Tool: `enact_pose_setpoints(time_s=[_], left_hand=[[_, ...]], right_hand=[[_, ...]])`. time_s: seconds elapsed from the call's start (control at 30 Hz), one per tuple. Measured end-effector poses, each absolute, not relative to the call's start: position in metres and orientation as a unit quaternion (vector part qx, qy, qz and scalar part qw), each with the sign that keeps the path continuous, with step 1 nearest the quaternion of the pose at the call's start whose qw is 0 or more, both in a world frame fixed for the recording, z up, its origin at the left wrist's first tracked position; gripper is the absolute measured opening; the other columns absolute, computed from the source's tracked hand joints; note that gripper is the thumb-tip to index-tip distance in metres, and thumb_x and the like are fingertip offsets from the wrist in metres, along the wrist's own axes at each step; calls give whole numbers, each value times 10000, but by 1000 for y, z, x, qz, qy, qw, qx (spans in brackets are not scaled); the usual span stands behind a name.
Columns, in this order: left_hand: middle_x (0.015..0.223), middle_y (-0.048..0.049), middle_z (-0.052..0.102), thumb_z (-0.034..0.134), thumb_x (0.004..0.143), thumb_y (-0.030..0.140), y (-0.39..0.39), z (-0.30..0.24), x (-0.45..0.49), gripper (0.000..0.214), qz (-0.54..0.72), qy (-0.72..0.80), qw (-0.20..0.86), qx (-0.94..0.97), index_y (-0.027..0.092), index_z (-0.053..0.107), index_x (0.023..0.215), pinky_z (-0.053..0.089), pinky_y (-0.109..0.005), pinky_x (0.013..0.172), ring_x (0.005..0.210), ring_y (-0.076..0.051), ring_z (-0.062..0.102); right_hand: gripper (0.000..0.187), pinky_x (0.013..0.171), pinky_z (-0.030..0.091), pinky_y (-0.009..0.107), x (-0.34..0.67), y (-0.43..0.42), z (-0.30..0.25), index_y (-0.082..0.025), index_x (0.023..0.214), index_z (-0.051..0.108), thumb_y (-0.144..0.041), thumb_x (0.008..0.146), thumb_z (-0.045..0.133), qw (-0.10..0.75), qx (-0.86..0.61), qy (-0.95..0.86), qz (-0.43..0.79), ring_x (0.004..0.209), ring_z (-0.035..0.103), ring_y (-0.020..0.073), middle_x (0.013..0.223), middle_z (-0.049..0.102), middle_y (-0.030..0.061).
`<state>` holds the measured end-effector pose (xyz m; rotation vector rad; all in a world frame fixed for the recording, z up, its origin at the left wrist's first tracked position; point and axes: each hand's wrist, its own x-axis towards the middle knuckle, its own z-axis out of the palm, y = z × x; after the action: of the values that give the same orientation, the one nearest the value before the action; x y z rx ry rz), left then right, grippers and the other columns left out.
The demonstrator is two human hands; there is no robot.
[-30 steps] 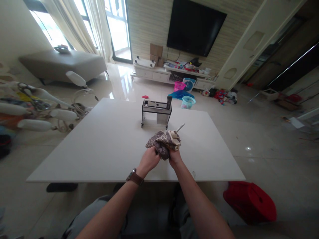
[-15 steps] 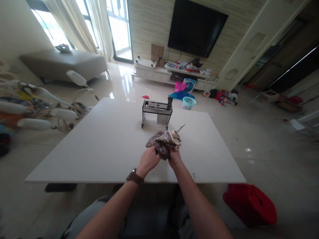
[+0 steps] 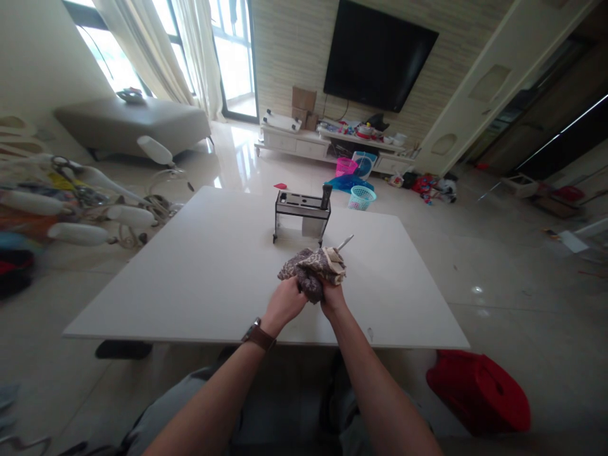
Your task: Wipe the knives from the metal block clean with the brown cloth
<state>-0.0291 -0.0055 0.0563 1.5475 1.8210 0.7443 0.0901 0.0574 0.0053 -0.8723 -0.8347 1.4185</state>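
Count, near to far: two bare forearms, two hands, and one wristwatch (image 3: 259, 336) on the left wrist. One patterned cloth (image 3: 311, 269), bunched. One pale slim tip (image 3: 345, 242) sticks out of the cloth's far right side; whether it is a blade or a handle cannot be told. One metal rack (image 3: 301, 214) has one dark handle (image 3: 325, 196) standing in its right end. One white table (image 3: 199, 278) lies under all of these. On the floor are one red item (image 3: 477, 392) at near right and two baskets beyond the table, one teal (image 3: 361, 197) and one pink (image 3: 345, 166). One dark TV (image 3: 377, 54) hangs on the far wall.

Pose: both forearms reach forward and converge over the table's near middle. The left hand (image 3: 285, 303) is back-up, knuckles toward the cloth. The right hand (image 3: 334, 296) is just beside it, under the cloth's right part.

Fingers: the left fingers are curled tight into the cloth's near left side. The right fingers are wrapped into the bunch, mostly hidden by fabric. Both are clamped on the cloth. Whether the cloth touches the tabletop cannot be told. The rack stands apart, beyond it.
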Motion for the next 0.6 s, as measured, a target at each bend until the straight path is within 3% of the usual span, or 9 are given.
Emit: enact_pose_setpoints(time_s=[0.6], left_hand=[[1090,-152,804,585,909,241,-11,53,-28,220,293,686,308,590,169,787,957,521,-300,848,1078,-283,749]], right_hand=[[751,1228,436,519,89,51,10,-261,1349,635,-307,658,924,610,-355,-365,607,1264,675,242,1375,712,44]])
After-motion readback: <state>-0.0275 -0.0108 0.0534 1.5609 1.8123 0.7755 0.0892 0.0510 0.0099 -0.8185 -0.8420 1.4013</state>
